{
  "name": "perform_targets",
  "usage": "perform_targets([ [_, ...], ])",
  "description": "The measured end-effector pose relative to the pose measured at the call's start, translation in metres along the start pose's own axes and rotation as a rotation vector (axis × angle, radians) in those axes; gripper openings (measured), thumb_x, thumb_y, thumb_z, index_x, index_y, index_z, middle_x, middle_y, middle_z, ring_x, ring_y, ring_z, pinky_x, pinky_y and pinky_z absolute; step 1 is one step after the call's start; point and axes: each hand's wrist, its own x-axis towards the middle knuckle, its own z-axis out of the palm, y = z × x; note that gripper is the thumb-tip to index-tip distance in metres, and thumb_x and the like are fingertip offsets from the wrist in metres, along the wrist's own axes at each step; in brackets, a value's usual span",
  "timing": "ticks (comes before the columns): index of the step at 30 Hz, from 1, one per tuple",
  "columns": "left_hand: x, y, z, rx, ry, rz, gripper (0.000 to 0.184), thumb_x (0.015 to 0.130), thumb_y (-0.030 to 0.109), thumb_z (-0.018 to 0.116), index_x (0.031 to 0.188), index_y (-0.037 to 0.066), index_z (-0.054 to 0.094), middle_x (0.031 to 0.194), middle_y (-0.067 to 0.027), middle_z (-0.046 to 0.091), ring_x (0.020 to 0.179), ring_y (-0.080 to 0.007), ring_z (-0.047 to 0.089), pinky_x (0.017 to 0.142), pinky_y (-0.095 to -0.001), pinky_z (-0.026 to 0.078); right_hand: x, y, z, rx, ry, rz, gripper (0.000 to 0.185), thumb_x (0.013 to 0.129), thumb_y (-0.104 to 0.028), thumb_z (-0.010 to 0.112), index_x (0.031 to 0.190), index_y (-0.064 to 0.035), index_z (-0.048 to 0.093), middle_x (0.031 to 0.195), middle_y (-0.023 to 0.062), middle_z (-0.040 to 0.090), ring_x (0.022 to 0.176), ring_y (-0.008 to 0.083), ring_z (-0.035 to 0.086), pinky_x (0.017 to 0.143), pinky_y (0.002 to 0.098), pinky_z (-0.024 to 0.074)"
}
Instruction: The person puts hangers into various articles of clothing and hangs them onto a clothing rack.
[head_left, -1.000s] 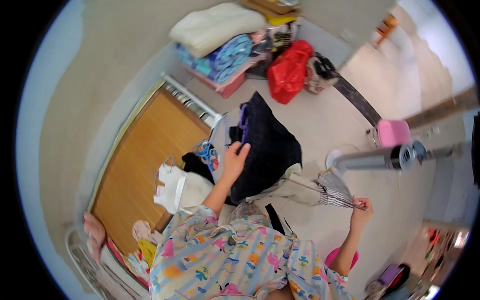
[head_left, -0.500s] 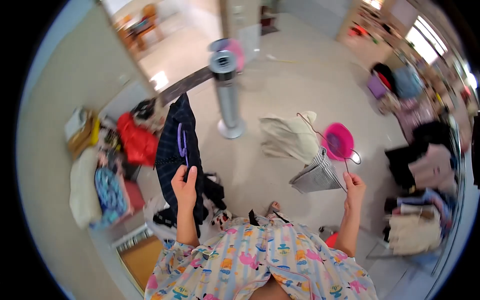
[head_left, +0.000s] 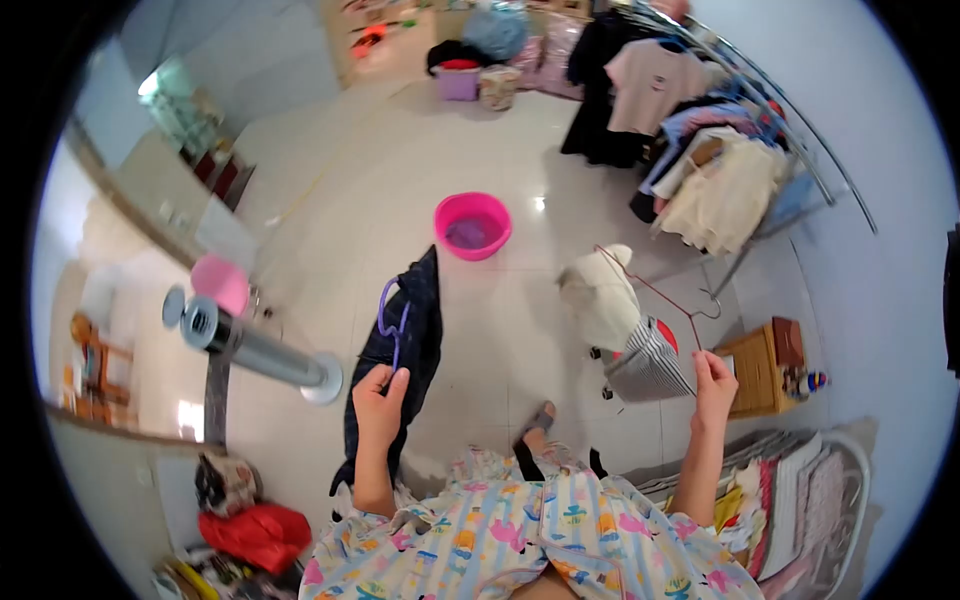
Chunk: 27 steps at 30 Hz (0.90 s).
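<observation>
My left hand is closed around a purple hanger, with a dark navy garment hanging from it beside my forearm. On the other side, my right hand pinches a thin reddish hanger whose metal hook sticks out to the right. A garment with a cream part and a grey-striped part hangs at that hanger; whether it is one piece or two I cannot tell. Both hands are held apart in front of my patterned top.
A pink basin with something purple inside stands on the tiled floor ahead. A grey tower fan is to the left. At right are a loaded clothes rack, a wooden cabinet and a rack of fabrics. A red bag lies lower left.
My view has swung to the right, so the fan now appears farther left and the clothes rack nearer the middle. Both hands still hold their hangers, and the garments have swayed slightly.
</observation>
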Motion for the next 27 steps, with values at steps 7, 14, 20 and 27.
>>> perform_targets([
  [7,0.007,0.118,0.120,-0.121,-0.231,0.182,0.020,0.088,0.013,0.067,0.077,-0.001,0.058,0.067,0.0052,0.050,0.067,-0.0045,0.043,0.062,-0.0220,0.037,0.001,0.073,-0.182,-0.017,0.404,0.026,0.016,0.089,-0.010,0.067,0.097,0.0043,0.069,0.090,0.0048,0.069,0.082,0.0090,0.060,0.077,0.0230,0.0461],
  [14,0.005,0.213,0.269,-0.141,-0.256,0.344,0.030,0.088,0.013,0.066,0.070,0.003,0.045,0.067,0.0054,0.037,0.066,-0.0058,0.033,0.058,-0.0229,0.029,0.042,0.119,-0.317,-0.036,0.648,0.037,0.017,0.087,-0.012,0.070,0.094,0.0034,0.070,0.078,-0.0015,0.064,0.070,0.0063,0.052,0.065,0.0211,0.0423],
  [20,-0.023,0.293,0.407,-0.231,-0.356,0.437,0.032,0.088,0.013,0.067,0.069,0.005,0.042,0.068,0.0065,0.036,0.066,-0.0051,0.031,0.058,-0.0226,0.027,0.091,0.131,-0.411,0.029,0.687,-0.019,0.014,0.086,-0.010,0.071,0.092,0.0017,0.069,0.073,-0.0063,0.056,0.066,0.0032,0.046,0.061,0.0187,0.0378],
  [27,-0.034,0.352,0.515,-0.139,-0.515,0.505,0.029,0.088,0.013,0.068,0.071,0.003,0.048,0.066,0.0065,0.040,0.065,-0.0046,0.034,0.058,-0.0222,0.029,0.163,0.122,-0.463,0.041,0.694,-0.007,0.015,0.087,-0.009,0.070,0.094,0.0035,0.068,0.079,-0.0031,0.061,0.072,0.0040,0.051,0.066,0.0188,0.0410],
])
